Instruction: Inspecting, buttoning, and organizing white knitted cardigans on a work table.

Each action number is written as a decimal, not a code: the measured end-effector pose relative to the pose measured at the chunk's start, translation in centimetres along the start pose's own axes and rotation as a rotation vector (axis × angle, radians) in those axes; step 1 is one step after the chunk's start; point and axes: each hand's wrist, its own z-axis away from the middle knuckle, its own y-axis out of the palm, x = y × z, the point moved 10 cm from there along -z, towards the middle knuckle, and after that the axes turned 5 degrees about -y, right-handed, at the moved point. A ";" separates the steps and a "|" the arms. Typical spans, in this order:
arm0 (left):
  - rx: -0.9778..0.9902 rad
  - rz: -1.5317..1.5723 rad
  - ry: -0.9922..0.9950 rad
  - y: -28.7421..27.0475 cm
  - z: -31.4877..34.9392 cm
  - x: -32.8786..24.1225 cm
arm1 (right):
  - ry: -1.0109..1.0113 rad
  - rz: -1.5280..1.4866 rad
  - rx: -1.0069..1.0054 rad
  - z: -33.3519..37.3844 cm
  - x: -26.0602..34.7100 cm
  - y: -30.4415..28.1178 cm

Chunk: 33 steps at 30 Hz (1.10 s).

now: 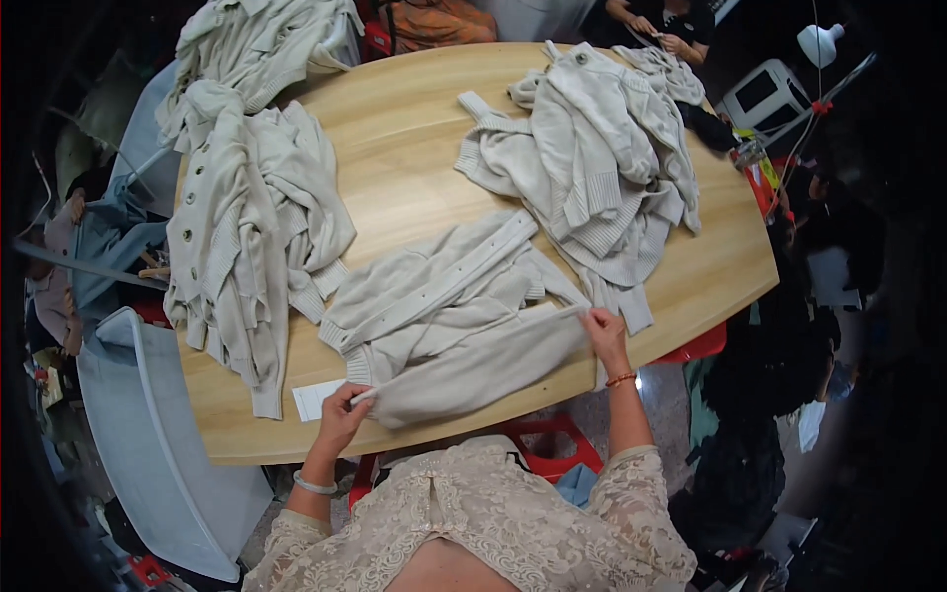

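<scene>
A light grey-beige knit cardigan (444, 296) lies across the near part of the wooden table, its button band running diagonally. Its near part, which looks like a sleeve, is stretched sideways between my two hands. My left hand (341, 416) pinches the left end of it close to the table's front edge. At the other end, my right hand (604, 335) grips the knit with closed fingers. Part of the cardigan's right side runs under or beside my right hand, so how it lies there is hidden.
Buttoned cardigans of the same knit are heaped at the left (237, 227) and right (602, 148) of the table (404, 138). White paper (314, 400) lies by my left hand. A pale curved bin (148, 424) stands left; a red stool (552, 444) is below the edge. Another person's hands (656, 35) work at the far right.
</scene>
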 end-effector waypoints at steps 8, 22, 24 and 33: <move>-0.258 0.148 -0.006 -3.0 -6.4 1.3 | -0.063 0.372 -0.141 -7.2 4.7 -1.0; -0.433 -0.539 0.153 -4.6 -8.2 0.3 | -0.541 0.522 0.451 -17.5 10.9 17.3; -0.417 -0.417 0.027 -5.3 -8.5 2.2 | -0.505 0.548 0.540 -17.6 10.2 17.8; -0.362 0.070 -0.142 -6.3 -9.5 5.6 | -0.438 0.630 0.618 -17.4 9.5 16.1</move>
